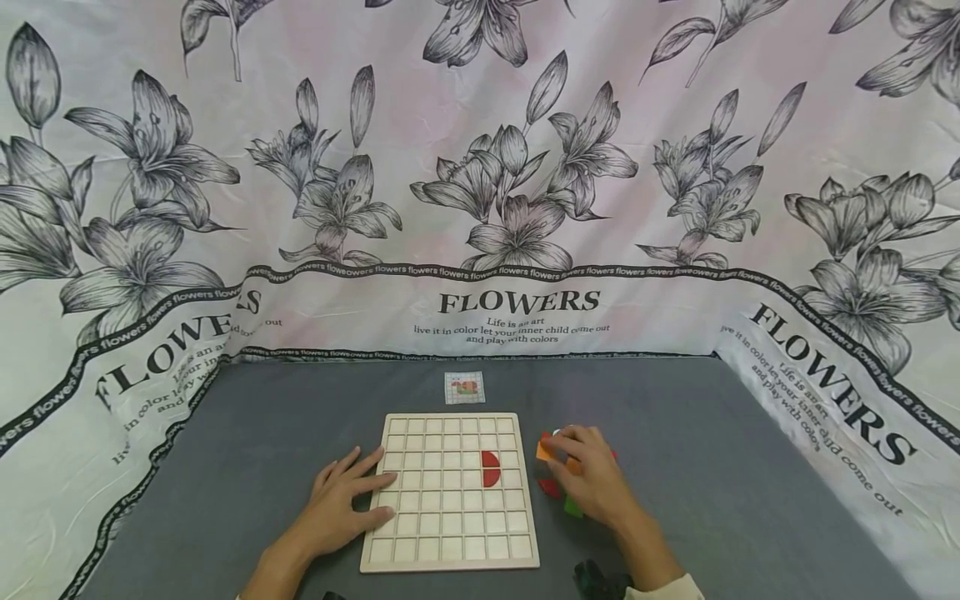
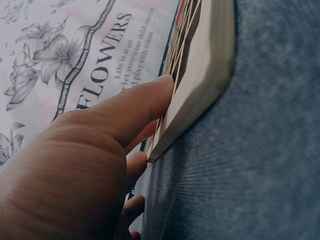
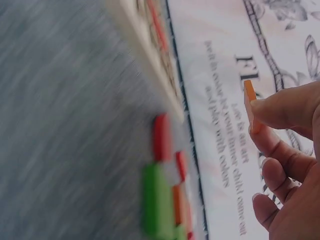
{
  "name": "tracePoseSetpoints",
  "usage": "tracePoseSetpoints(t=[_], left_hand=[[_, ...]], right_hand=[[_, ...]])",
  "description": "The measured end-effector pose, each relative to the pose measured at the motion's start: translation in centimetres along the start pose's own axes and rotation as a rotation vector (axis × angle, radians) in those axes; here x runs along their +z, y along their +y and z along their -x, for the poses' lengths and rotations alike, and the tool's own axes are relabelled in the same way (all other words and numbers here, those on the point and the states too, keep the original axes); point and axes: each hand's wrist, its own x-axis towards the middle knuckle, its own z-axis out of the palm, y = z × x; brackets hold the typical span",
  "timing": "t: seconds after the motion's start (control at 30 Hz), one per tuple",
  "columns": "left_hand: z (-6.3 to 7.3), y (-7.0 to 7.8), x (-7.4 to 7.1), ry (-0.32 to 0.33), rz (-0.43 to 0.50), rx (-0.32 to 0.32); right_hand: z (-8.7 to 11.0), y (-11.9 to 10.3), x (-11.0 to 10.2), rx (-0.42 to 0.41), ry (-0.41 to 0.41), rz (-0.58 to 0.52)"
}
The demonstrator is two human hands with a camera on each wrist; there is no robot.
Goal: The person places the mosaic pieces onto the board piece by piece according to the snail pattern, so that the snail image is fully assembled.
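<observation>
A wooden grid board (image 1: pixel 431 525) lies flat on the grey table, with two red quarter-round tiles (image 1: pixel 490 469) set in neighbouring cells right of its middle. My left hand (image 1: pixel 337 510) rests on the board's left edge, fingers spread; its thumb presses the rim in the left wrist view. Right of the board, my right hand (image 1: pixel 591 477) pinches an orange tile (image 3: pixel 249 102) between thumb and forefinger. The tile is lifted, its thin edge visible in the right wrist view. Below that hand lie loose tiles, among them a red one (image 3: pixel 161 137) and a green one (image 3: pixel 157 200), partly hidden in the head view.
Behind the board lies a small pattern card (image 1: pixel 465 387) with a coloured figure on a grid. A dark object (image 1: pixel 600 579) sits near my right forearm at the front. Flower-printed cloth (image 1: pixel 517 317) hangs around the back and sides of the grey table (image 1: pixel 300 408).
</observation>
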Motion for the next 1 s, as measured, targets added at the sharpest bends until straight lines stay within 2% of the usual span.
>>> tracePoseSetpoints(t=[0.37,0.7,1.0], left_hand=[[0.1,0.0,0.0,-0.007,0.003,-0.009],[-0.1,0.1,-0.2,-0.013,0.001,-0.016],[0.0,0.1,-0.2,-0.017,0.009,-0.018]], right_hand=[[-2.1,-3.1,0.8,-0.116,0.034,-0.125],[-4.0,-5.0,2.7,-0.063,0.005,-0.179],[-4.7,-5.6,4.9,0.035,-0.091,-0.211]])
